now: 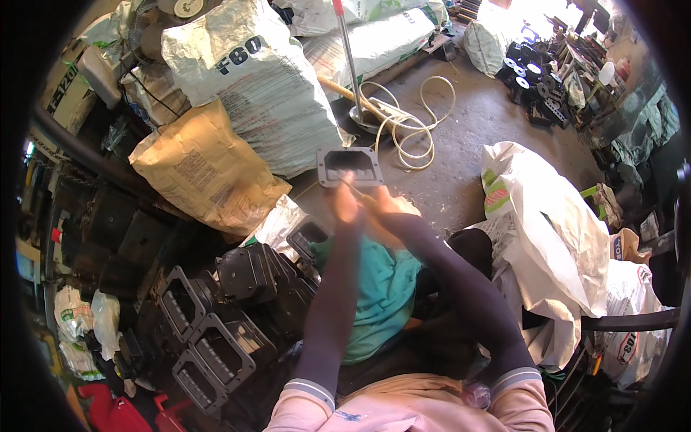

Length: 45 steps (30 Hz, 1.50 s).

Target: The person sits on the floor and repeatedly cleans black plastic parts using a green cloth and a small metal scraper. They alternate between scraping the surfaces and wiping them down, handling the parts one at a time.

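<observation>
Out in front of my lap, a dark rectangular plastic housing [366, 176] with a grey flanged rim faces up. My left hand [345, 205] grips its near edge, the thumb reaching up to the opening. Close beside it, my right hand [394, 212] is closed round a thin pale tool [355, 190] pointed at the housing's near rim. Blur hides the tool's exact kind and whether its tip touches. A teal cloth [381, 302] covers my lap below both forearms. Similar black housings [216, 349] are piled to my left, with another one [308, 237] nearer the hands.
Large white sacks [252, 93] and a brown paper bag [205, 169] stand ahead on the left. A pale coiled hose [414, 137] lies on the concrete floor. More white sacks [547, 230] stand at my right. Black parts [533, 79] are heaped at the far right.
</observation>
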### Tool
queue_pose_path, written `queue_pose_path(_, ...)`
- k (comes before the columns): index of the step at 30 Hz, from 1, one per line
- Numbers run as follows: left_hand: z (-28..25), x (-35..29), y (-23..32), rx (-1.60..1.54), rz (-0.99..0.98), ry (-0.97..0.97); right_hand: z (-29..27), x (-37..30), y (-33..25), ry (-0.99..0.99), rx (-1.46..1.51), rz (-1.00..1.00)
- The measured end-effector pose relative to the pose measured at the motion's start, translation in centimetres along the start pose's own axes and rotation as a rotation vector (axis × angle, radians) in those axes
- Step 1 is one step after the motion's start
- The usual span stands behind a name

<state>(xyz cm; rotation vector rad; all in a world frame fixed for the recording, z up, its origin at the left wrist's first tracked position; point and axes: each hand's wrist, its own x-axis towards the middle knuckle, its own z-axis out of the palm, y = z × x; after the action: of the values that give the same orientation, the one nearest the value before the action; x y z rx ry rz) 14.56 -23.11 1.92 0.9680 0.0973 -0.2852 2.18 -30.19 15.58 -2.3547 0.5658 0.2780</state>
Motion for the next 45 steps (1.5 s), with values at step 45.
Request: queue_pose_path(45,-0.9,-0.2,0.8,-0.092,-0.237,-0.050,-2.9,-4.1,3.9,0.095,0.279,0.140)
